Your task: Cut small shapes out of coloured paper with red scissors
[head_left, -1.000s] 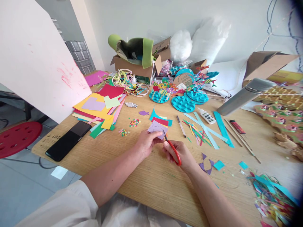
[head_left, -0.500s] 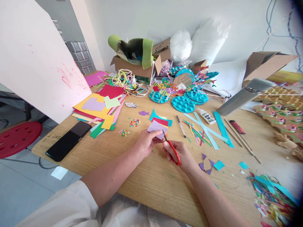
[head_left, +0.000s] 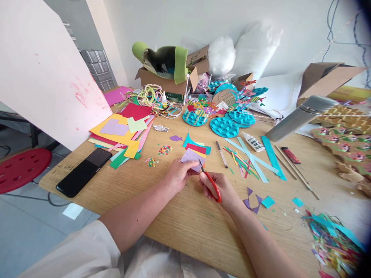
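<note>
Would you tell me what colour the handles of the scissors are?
The scissors' handles are red, seen best in the head view.

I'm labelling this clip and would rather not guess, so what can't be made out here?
Some fingers of the left hand: head view, hidden behind the lilac paper.
Part of the red scissors: head view, covered by the right hand.
Print on the white bottle: head view, too small.
Right side of the scrap pile: head view, lost in the dark edge.
</note>
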Demonstrator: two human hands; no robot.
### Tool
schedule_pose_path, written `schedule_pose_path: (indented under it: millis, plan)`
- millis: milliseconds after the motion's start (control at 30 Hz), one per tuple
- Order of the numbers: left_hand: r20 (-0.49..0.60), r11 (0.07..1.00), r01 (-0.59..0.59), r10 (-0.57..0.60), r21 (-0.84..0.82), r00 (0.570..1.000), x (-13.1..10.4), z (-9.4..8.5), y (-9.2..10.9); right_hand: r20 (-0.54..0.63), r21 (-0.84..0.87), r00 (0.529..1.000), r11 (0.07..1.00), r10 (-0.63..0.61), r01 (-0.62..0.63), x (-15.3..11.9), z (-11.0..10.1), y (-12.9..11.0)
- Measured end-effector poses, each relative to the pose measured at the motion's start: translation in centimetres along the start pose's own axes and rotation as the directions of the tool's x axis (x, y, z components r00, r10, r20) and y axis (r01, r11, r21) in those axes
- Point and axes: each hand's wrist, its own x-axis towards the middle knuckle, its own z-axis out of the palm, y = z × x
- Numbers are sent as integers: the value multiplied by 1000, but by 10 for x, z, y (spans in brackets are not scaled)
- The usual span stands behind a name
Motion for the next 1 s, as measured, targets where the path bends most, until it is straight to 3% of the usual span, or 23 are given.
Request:
schedule_pose_path:
  millis: [1000]
  plan:
    - [23, 1000, 12, -12, 28, 1000, 0, -1, 2, 5, -8, 1000, 1000, 10, -10, 0, -1, 4]
